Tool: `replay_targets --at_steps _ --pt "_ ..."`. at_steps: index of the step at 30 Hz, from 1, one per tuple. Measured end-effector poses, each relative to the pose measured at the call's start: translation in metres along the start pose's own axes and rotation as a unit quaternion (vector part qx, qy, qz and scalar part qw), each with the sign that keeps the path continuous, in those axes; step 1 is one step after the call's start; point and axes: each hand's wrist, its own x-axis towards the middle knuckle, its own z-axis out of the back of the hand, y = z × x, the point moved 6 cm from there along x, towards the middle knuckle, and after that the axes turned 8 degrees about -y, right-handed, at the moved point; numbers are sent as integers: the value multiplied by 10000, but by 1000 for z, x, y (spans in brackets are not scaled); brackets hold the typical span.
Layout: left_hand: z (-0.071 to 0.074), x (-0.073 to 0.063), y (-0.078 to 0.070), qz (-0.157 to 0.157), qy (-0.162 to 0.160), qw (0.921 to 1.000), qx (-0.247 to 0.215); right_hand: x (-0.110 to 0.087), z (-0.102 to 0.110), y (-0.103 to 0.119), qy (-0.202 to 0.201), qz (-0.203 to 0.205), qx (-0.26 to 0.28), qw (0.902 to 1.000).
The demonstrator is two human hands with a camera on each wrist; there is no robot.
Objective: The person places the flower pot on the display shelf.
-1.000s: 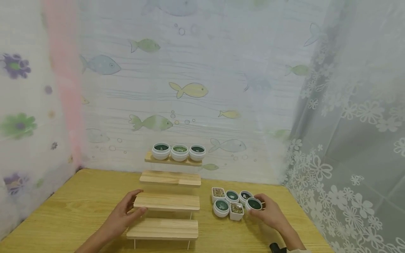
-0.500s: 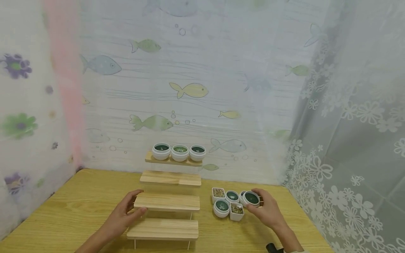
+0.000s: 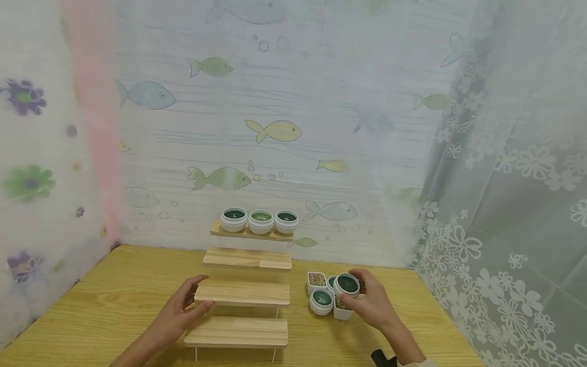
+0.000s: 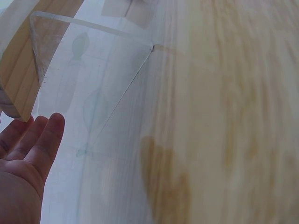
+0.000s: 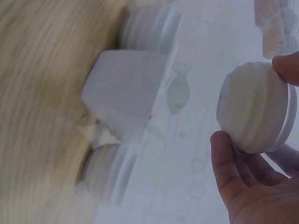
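My right hand (image 3: 373,303) pinches a small round white pot (image 3: 347,285) with a dark green filling, raised above the other pots and tilted. Thumb and fingers grip its sides in the right wrist view, its ribbed wall (image 5: 252,109) showing. Below it stand a round green-filled pot (image 3: 321,301) and a square pot (image 3: 342,312), partly covered. My left hand (image 3: 176,313) holds the left end of the third shelf down (image 3: 243,293) of a four-tier wooden stand, thumb at the front edge. In the left wrist view its fingertips (image 4: 57,121) reach the wooden board's end.
Three round white pots (image 3: 260,223) line the top shelf (image 3: 247,234). Two lower shelves, the second (image 3: 247,258) and the bottom (image 3: 236,331), are bare wood. A square pot of pebbly bits (image 3: 316,281) stands at the cluster's back. A fish-patterned curtain (image 3: 275,153) hangs behind the table (image 3: 137,270).
My right hand has lifted the round pot from the cluster's right side and carried it left, over the other pots. The left hand keeps its place on the shelf.
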Motion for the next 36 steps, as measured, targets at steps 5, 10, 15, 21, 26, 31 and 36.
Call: replay_targets --at_steps 5,10,15,21,26,31,36 --pt "0 0 0 71 8 10000 -28 7 -9 16 83 291 212 9993" --pt "0 0 1 136 27 9999 -68 16 -20 41 162 639 237 9975" --pt "0 0 0 47 5 10000 -42 24 -30 67 127 983 275 9947" --pt "0 0 0 -17 -27 10000 -25 32 -45 94 227 1342 451 9897" --pt "0 0 1 -40 -50 10000 -12 39 -59 117 403 1636 612 9838" --pt "0 0 1 -28 -66 10000 -4 45 -75 137 473 1804 694 9800" --pt "0 1 1 -9 -65 10000 -13 48 -94 151 563 1751 801 9797"
